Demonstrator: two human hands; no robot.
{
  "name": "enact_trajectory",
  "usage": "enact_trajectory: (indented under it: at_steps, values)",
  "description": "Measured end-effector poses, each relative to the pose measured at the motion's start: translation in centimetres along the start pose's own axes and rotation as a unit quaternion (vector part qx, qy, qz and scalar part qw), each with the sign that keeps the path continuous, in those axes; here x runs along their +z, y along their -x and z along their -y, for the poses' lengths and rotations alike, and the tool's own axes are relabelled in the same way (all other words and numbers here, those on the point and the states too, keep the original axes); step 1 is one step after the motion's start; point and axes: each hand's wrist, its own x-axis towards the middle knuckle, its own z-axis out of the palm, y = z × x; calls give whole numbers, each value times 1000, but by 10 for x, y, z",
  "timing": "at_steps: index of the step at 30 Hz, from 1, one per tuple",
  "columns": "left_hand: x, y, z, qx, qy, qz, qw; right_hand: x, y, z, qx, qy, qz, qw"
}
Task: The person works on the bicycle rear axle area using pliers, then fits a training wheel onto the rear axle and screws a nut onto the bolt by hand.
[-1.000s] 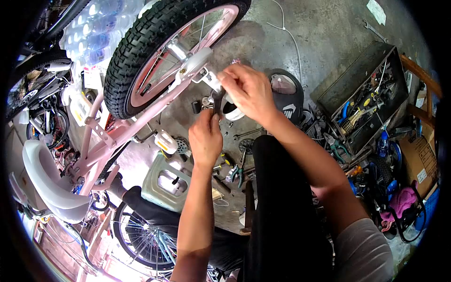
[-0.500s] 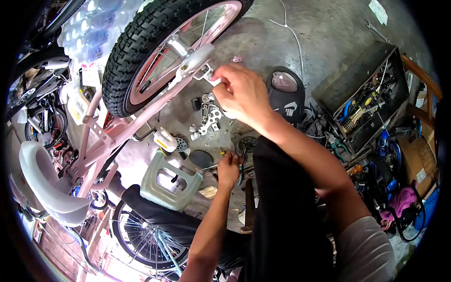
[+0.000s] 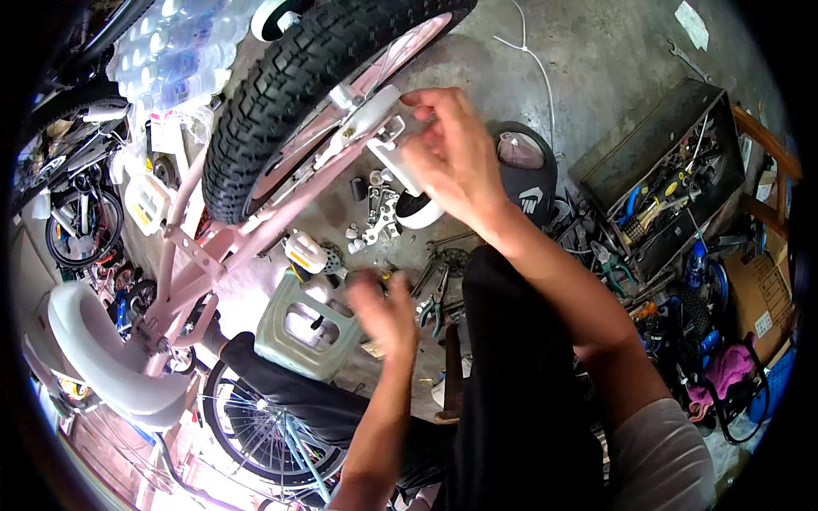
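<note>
Toward the floor's (image 3: 613, 51) left edge, a pink bicycle (image 3: 213, 257) is showing its knobbly tyre (image 3: 273, 94), a green stool (image 3: 294, 353) standing nearby. At the stool's right edge the blurred left hand (image 3: 386, 317) is hovering, thumb and fingers wide apart. Fingers bent, the right hand (image 3: 460, 162) is hanging beside the bicycle's white bracket (image 3: 394, 160); I cannot tell whether it's gripping.

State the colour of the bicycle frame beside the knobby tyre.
The bicycle frame is pale pink, best seen in the head view.

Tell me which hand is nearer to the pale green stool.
Left. The left hand appears beside the stool; the right hand is farther off, up near the knobby black tire.
</note>
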Motion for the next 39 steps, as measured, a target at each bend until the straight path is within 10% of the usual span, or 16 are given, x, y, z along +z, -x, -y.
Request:
enact_trajectory:
  at_steps: [2, 7, 9, 15, 17, 23, 25, 30, 34, 39]
  values:
    - [-85, -26, -39, -36, 12, -293, 955, 1, 3, 1, -36, 32, 34, 998]
    - [-162, -96, -49, 40, 102, -461, 881, 2, 3, 2, -92, 46, 49, 993]
    - [-182, -109, -74, 16, 257, -412, 874, 3, 6, 1, -91, 15, 38, 995]
    - [-214, -175, -31, 145, 155, -421, 882, -3, 7, -5, 11, -89, -39, 995]
    - [-225, -191, -24, 136, 338, -340, 867, -6, 1, -7, 87, -21, 93, 992]
    - [-219, -194, -4, 199, 331, -285, 877, 6, -12, 0, 65, 23, 186, 980]
    - [-217, -196, -5, 206, 315, -300, 877, 8, -10, 0, 239, -169, 195, 936]
    - [-212, -196, -10, 159, 275, -360, 877, -10, -4, 4, 91, -64, -29, 993]
    - [-212, -198, -10, 180, 236, -366, 882, -1, -10, -7, 138, 13, 148, 979]
    - [-215, -201, -4, 180, 303, -347, 869, 1, -5, 3, 87, -21, -9, 996]
